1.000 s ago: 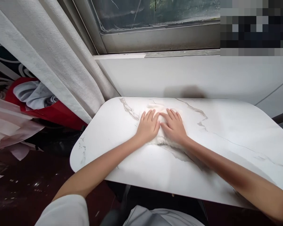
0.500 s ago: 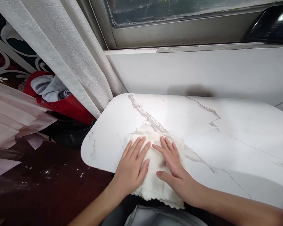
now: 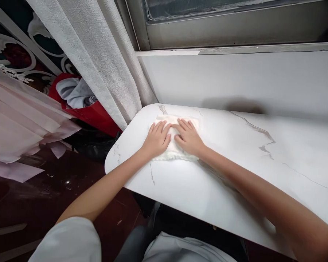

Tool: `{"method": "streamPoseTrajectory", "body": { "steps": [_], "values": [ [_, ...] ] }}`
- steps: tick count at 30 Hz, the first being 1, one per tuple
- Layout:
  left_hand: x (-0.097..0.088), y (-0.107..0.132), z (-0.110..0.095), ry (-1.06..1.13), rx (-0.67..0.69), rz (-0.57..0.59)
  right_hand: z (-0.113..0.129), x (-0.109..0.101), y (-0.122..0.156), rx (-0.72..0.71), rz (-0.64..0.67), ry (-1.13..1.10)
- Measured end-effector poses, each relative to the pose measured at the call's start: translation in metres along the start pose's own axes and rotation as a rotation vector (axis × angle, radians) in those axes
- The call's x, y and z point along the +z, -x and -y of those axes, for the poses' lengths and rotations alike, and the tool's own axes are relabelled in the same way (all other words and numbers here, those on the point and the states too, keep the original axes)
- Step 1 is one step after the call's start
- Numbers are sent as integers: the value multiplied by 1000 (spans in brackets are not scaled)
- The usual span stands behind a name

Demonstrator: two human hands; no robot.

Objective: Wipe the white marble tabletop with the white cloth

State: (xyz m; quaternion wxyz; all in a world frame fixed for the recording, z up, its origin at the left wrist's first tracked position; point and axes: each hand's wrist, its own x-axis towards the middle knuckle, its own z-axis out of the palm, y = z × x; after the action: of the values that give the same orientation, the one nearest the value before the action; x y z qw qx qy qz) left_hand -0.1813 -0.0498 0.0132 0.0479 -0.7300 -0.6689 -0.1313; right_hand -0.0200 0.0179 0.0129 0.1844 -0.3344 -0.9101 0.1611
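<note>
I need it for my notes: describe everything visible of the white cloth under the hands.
The white cloth looks like soft, slightly fuzzy fabric, folded into a rough rectangle with a crinkled near edge. It lies flat on the white marble-look table, near its far left corner. The left hand and right hand rest on it side by side, palms down, covering most of it.

Free room: table [image 3: 248,171] surface to the right of right hand [image 3: 190,138], plus the near strip toward the body. Wall [image 3: 235,80] blocks just behind cloth [image 3: 172,153]. Curtain [image 3: 104,65] crowds the far-left corner, near left hand [image 3: 155,140].
</note>
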Motion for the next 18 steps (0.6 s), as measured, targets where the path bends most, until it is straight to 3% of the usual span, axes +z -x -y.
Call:
{"method": "streamPoseTrajectory", "body": {
  "steps": [3, 9, 13, 18],
  "values": [
    [11, -37, 8, 12, 31, -6, -24, 1, -21, 8, -95, 125],
    [24, -102, 31, 103, 112, -6, -52, 12, -58, 182, -342, 221],
    [27, -126, 49, 129, 130, -4, -57, 23, -85, 190, -386, 250],
    [27, -139, 80, 135, 122, 1, -50, 39, -118, 185, -449, 271]
  ]
}}
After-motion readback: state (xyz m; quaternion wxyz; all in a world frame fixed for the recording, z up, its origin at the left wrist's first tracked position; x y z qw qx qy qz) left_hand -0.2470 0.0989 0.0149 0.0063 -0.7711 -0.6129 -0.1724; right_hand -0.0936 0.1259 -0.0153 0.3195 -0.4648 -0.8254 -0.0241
